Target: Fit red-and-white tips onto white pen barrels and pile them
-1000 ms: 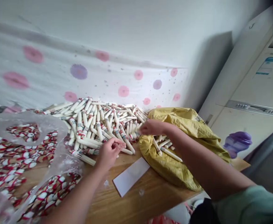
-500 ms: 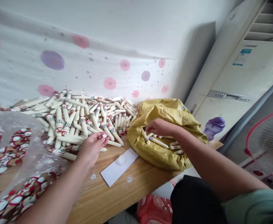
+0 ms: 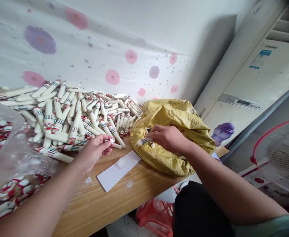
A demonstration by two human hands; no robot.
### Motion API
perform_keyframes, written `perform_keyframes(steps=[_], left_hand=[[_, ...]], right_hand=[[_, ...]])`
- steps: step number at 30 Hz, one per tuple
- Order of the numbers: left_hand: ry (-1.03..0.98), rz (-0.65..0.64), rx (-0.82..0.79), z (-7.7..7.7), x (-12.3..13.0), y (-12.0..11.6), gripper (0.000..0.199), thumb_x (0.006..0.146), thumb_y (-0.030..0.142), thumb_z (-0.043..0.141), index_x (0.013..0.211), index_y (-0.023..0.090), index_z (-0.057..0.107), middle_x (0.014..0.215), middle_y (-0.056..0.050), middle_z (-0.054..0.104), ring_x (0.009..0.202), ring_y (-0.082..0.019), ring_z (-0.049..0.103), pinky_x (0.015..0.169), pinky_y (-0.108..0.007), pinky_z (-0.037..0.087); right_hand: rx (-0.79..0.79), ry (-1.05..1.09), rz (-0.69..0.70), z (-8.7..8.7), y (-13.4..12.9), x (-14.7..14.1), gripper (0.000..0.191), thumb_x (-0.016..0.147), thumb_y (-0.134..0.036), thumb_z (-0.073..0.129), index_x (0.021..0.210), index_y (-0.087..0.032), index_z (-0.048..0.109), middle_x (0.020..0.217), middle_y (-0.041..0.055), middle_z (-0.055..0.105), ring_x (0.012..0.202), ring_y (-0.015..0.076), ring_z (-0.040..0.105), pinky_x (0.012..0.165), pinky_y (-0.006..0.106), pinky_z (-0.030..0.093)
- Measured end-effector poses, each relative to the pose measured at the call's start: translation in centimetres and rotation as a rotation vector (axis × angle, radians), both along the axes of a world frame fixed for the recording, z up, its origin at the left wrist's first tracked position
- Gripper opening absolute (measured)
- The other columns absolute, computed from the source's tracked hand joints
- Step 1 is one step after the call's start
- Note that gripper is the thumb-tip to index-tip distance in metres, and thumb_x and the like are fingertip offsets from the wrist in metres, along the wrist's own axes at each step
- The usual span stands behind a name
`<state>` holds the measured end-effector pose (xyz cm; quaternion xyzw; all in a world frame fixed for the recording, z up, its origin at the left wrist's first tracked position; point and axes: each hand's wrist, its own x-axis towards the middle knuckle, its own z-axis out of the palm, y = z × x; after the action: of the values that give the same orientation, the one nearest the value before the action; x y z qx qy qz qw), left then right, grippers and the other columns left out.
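Observation:
My left hand (image 3: 95, 152) pinches a small red-and-white piece (image 3: 111, 140) in front of a big pile of cream pens (image 3: 77, 115) with striped, red-trimmed ends. Over the mouth of a yellow woven sack (image 3: 154, 161), my right hand (image 3: 168, 138) grips a pen (image 3: 143, 141) whose striped end sticks out to the left. The rest of that pen is hidden by the fingers. Between the hands and the table's front edge lies a white rectangular card (image 3: 118, 169) with a pale round blob on it.
Clear plastic bags (image 3: 8, 112) with many red, white and brown pieces lie at the left of the wooden table (image 3: 105, 207). Below the table's edge is a red plastic stool or basket (image 3: 156, 214). A fan (image 3: 277, 154) and a white air conditioner (image 3: 248, 89) stand at the right.
My right hand has come up a little and left from inside the sack, now with a pen in it. The left hand still holds its small piece. The view has shifted slightly.

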<state>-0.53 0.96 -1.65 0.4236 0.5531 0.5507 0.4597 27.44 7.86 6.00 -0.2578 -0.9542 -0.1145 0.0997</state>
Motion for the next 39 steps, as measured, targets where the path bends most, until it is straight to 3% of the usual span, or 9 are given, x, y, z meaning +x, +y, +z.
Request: perform_keyframes(steps=[2,4,10,18,24,27,31,35,39], left_hand=[[0.045,0.014,0.004,-0.1,0.2,0.1,0.042,0.060,0.044,0.076,0.088,0.015,0.064,0.076,-0.002,0.067,0.067,-0.014,0.058,0.061,-0.026,0.045],[0.057,0.039,0.002,-0.2,0.2,0.2,0.043,0.058,0.044,0.078,0.086,0.015,0.065,0.075,-0.003,0.067,0.066,-0.015,0.058,0.061,-0.027,0.044],[0.144,0.104,-0.034,-0.4,-0.1,0.6,0.034,0.054,0.041,0.076,0.074,0.017,0.063,0.063,-0.001,0.064,0.059,-0.016,0.054,0.060,-0.028,0.041],[0.353,0.183,-0.069,-1.1,-0.7,0.9,0.015,0.061,0.030,0.069,0.071,0.020,0.066,0.061,-0.002,0.065,0.063,-0.020,0.058,0.058,-0.028,0.038],[0.244,-0.072,0.046,-0.9,-0.1,0.5,0.029,0.065,0.040,0.071,0.084,0.018,0.069,0.077,-0.003,0.070,0.070,-0.019,0.059,0.066,-0.029,0.042],[0.205,-0.151,0.074,-1.0,0.0,0.3,0.031,0.067,0.040,0.072,0.089,0.017,0.067,0.082,-0.004,0.071,0.070,-0.017,0.060,0.069,-0.030,0.045],[0.163,-0.229,0.066,-0.8,0.1,0.0,0.030,0.071,0.040,0.072,0.088,0.016,0.063,0.073,-0.002,0.070,0.066,-0.015,0.059,0.066,-0.028,0.046],[0.110,-0.303,0.102,-0.6,0.4,-0.3,0.032,0.071,0.043,0.074,0.083,0.016,0.060,0.069,-0.001,0.068,0.061,-0.012,0.057,0.060,-0.025,0.046],[0.064,-0.327,0.105,-0.6,0.4,-0.4,0.033,0.070,0.043,0.076,0.080,0.016,0.059,0.065,0.001,0.067,0.057,-0.010,0.057,0.056,-0.023,0.045]], right_hand=[[0.095,-0.090,0.199,0.7,-1.6,-2.7,0.024,0.097,-0.029,0.046,0.097,-0.023,0.069,0.090,0.0040,0.064,0.077,0.0149,0.052,0.069,0.031,0.032],[0.202,-0.170,0.309,0.8,-2.5,-5.4,0.025,0.096,-0.023,0.046,0.084,-0.020,0.068,0.084,0.0043,0.064,0.076,0.0164,0.049,0.071,0.035,0.028],[0.285,-0.333,0.389,-0.3,-2.9,-8.9,0.025,0.092,-0.015,0.050,0.073,-0.018,0.066,0.084,0.0040,0.065,0.079,0.0185,0.049,0.075,0.039,0.025],[0.232,-0.361,0.321,-0.7,-2.9,-9.5,0.019,0.089,-0.015,0.053,0.075,-0.017,0.067,0.087,0.0051,0.067,0.081,0.0194,0.053,0.074,0.038,0.025],[0.102,-0.313,0.267,0.1,-1.6,-8.3,0.013,0.087,-0.020,0.059,0.082,-0.019,0.071,0.086,0.0049,0.067,0.077,0.0169,0.055,0.073,0.034,0.029],[-0.070,-0.101,0.208,-0.1,-0.3,-6.0,0.018,0.090,-0.026,0.057,0.099,-0.021,0.072,0.089,0.0051,0.067,0.076,0.0152,0.057,0.070,0.029,0.035],[-0.270,0.218,0.180,-1.8,0.6,-3.3,0.027,0.095,-0.030,0.051,0.111,-0.018,0.069,0.093,0.0077,0.066,0.080,0.0147,0.060,0.069,0.025,0.042],[-0.307,0.301,0.180,-3.3,0.4,-2.9,0.027,0.095,-0.029,0.051,0.111,-0.016,0.068,0.092,0.0081,0.065,0.080,0.0148,0.060,0.072,0.026,0.044],[-0.296,0.301,0.164,-3.3,0.2,-3.4,0.027,0.095,-0.029,0.052,0.113,-0.018,0.068,0.092,0.0069,0.066,0.079,0.0139,0.060,0.070,0.024,0.043]])
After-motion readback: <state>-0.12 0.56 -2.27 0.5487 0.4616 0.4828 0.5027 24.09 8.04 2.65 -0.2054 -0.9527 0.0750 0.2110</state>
